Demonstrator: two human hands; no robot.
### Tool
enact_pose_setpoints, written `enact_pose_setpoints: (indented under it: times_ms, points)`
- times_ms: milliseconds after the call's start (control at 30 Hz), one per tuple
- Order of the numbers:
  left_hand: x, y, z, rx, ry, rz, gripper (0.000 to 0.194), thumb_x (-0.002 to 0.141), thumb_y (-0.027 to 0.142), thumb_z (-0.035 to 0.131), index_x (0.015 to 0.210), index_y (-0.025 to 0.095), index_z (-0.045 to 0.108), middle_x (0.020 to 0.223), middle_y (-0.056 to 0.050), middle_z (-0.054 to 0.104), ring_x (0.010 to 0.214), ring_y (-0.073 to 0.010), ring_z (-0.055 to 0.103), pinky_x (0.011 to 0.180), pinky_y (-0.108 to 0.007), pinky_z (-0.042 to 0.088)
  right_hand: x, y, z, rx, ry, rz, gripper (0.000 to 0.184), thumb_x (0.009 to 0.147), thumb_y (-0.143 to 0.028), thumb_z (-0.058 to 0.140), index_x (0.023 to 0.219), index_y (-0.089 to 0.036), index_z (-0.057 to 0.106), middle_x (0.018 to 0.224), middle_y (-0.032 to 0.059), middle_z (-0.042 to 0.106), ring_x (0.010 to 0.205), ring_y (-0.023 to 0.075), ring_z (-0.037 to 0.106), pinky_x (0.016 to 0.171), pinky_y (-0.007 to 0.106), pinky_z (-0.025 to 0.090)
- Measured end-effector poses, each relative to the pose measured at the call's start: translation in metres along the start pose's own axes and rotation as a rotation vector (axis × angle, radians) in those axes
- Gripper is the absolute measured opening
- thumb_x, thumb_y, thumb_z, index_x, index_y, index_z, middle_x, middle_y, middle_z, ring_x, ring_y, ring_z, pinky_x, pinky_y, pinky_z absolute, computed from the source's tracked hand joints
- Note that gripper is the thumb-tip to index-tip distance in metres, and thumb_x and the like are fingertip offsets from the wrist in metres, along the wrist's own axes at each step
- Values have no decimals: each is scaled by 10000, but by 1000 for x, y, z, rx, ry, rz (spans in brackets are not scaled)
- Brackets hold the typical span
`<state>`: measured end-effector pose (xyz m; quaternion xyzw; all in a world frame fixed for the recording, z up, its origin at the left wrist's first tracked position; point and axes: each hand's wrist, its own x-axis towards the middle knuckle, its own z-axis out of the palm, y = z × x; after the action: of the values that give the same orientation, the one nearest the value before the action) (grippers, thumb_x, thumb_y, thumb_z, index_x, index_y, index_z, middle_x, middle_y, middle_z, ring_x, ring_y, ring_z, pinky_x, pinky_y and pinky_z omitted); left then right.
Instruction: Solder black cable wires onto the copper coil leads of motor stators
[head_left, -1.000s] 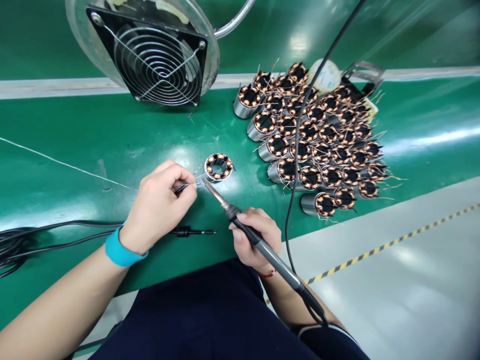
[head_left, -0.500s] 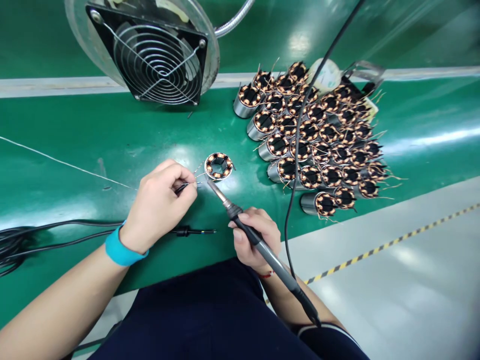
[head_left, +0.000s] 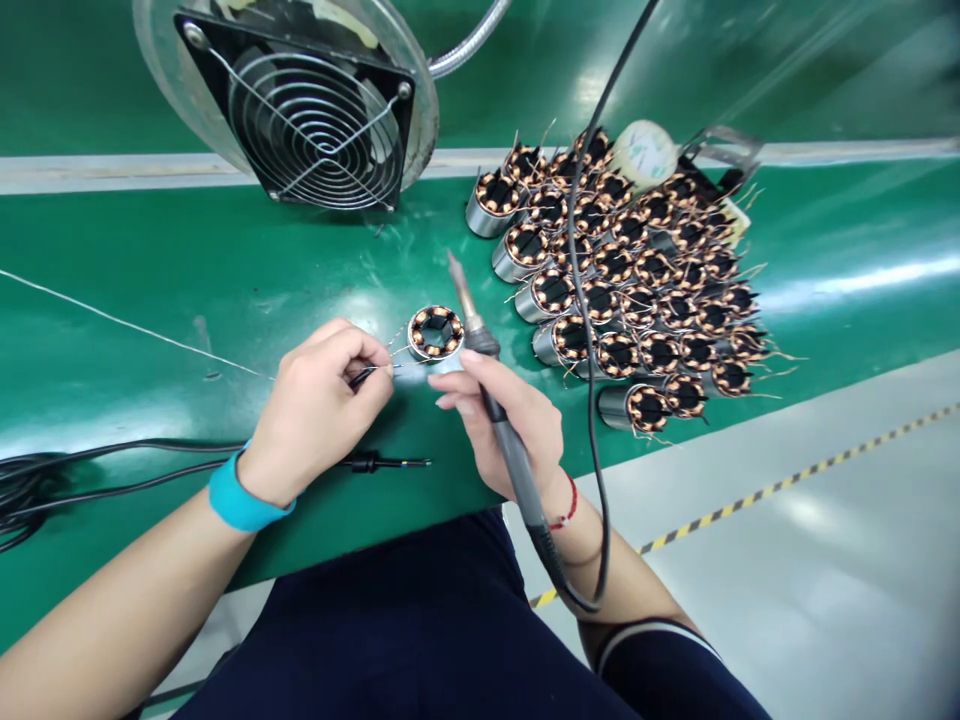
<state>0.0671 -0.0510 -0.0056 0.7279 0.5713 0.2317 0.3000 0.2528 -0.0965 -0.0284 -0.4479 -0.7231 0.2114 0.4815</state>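
the desk (head_left: 112,390) is glossy green with a pale stripe along its far side. the stators (head_left: 616,354) show copper windings around black slots, in silver shells. the iron (head_left: 514,470) is grey and black, the wire (head_left: 366,378) black. a turquoise band (head_left: 244,505) circles the left wrist, a red thread (head_left: 564,512) the right. the floor (head_left: 787,570) is pale grey with a yellow-and-black stripe.

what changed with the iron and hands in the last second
The right hand swung the soldering iron round: its tip, aimed at the wires beside the wound stator before, now points up and away, and the hand has moved closer to the stator. The left hand still pinches the thin wire, and the stator and the pile of stators stayed put.
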Motion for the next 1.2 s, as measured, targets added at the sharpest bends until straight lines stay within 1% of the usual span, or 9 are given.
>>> enact_pose_setpoints:
  times_ms: [100,200,300,400,633,800,1067,1133,1200]
  points:
    - [0,0,0,-8,5,12,67,762,154,544,739,178,602,737,14,567,633,-108,526,614,-245,422,14,-2,-3,-65,-45,-7,369,920,-119,499,1258,-267,510,989,-6,736,894,134,700,839,294,562]
    - [0,-2,1,-8,14,27,75,761,150,538,745,175,607,740,11,569,632,-106,526,607,-243,415,25,-3,-3,-153,-115,1,351,906,-166,528,1239,-272,492,1025,-8,716,976,173,658,897,353,522]
    - [0,-3,2,-9,18,32,78,758,147,537,747,173,610,738,9,571,624,-105,521,596,-244,406,33,0,0,-182,-199,22,363,892,-213,540,1242,-265,459,1053,11,681,987,199,614,887,375,496]
    - [0,-3,2,-10,25,26,73,756,141,544,742,179,605,739,9,571,627,-106,523,598,-243,411,36,7,7,-168,-236,19,368,863,-197,548,1215,-254,456,1006,12,659,974,203,587,875,371,468]
    - [0,-3,2,-18,21,20,94,753,113,543,744,187,599,743,14,564,638,-105,532,619,-242,430,27,21,18,-132,-146,-45,396,840,-164,515,1212,-271,431,958,-1,642,1022,213,565,924,404,417]
    - [0,-3,2,-29,22,18,97,749,110,542,745,187,601,753,15,571,636,-104,531,618,-245,430,24,24,19,-143,-139,-20,405,844,-175,508,1228,-277,430,953,-1,646,1013,211,569,924,406,412]
    - [-1,-4,2,-10,16,37,89,770,121,536,748,188,589,752,12,559,646,-104,531,618,-242,428,22,26,20,-117,-124,-67,394,834,-132,509,1198,-274,463,890,-24,666,960,186,591,945,390,407]
    - [-2,-7,1,-22,3,7,61,783,157,549,821,193,581,778,6,572,662,-114,552,625,-245,442,23,27,21,-123,-108,-55,406,835,-143,504,1216,-274,453,915,-16,670,958,190,591,935,392,416]
    - [-1,-12,-2,-109,-36,-61,207,790,209,577,994,198,542,881,-13,610,662,-119,587,624,-253,473,25,29,21,-158,-97,-35,439,822,-156,504,1242,-264,438,1012,14,665,1019,210,577,944,408,417]
